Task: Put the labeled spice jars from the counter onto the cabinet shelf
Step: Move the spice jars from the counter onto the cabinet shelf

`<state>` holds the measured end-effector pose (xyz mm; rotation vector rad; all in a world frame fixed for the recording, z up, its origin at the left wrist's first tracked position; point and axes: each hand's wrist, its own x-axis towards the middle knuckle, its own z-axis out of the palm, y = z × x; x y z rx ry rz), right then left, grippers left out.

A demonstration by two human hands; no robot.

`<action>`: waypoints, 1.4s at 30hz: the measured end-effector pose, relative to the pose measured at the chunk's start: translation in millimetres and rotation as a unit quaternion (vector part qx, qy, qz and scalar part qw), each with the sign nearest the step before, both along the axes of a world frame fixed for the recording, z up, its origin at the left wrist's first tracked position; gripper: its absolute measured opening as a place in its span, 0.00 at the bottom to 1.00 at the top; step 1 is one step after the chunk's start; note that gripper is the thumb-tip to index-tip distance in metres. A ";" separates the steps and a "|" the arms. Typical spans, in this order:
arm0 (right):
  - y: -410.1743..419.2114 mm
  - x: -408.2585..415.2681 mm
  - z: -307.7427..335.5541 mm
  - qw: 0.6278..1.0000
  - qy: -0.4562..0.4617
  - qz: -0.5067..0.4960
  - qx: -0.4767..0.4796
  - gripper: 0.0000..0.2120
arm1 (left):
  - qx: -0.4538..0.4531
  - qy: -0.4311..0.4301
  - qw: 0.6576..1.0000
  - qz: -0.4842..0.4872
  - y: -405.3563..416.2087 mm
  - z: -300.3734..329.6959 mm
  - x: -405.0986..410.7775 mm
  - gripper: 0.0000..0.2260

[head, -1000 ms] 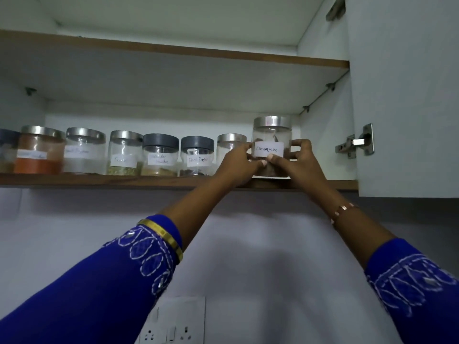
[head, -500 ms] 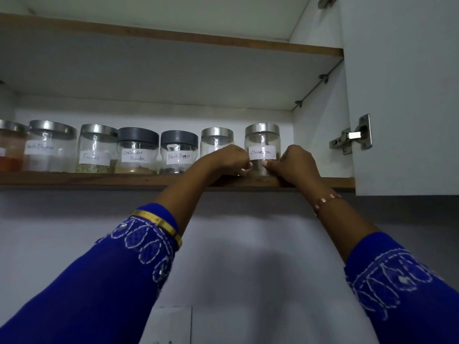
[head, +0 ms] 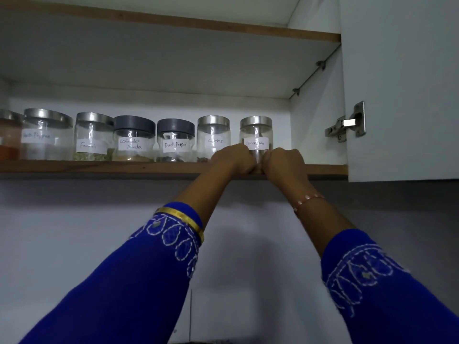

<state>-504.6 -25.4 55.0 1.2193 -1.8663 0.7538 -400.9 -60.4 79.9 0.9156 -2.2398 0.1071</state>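
A clear cinnamon jar (head: 255, 131) with a silver lid stands at the right end of the wooden cabinet shelf (head: 99, 167). My left hand (head: 233, 158) holds its lower left side and my right hand (head: 284, 162) holds its lower right side, hiding the jar's base. To its left a row of labeled jars lines the shelf: cloves (head: 213, 135), black pepper (head: 175, 140), coriander powder (head: 134, 139), fennel (head: 92, 136), a white-labeled pepper jar (head: 47, 134), and a jar of red powder (head: 8, 137) cut off by the left edge.
An upper shelf (head: 173, 21) sits overhead. The cabinet's white side wall (head: 318, 115) is just right of the cinnamon jar, with the open door (head: 402, 85) and its metal hinge (head: 347, 124) beyond. Below the shelf is a plain wall.
Both hands carried the cinnamon jar from above the shelf's front edge down and back onto the shelf, beside the cloves jar. The hands slid lower on the jar.
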 end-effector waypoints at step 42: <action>22.8 353.2 -389.7 0.904 -0.206 0.312 0.208 0.26 | 0.162 -0.004 0.986 0.041 21.5 -364.7 398.9 0.20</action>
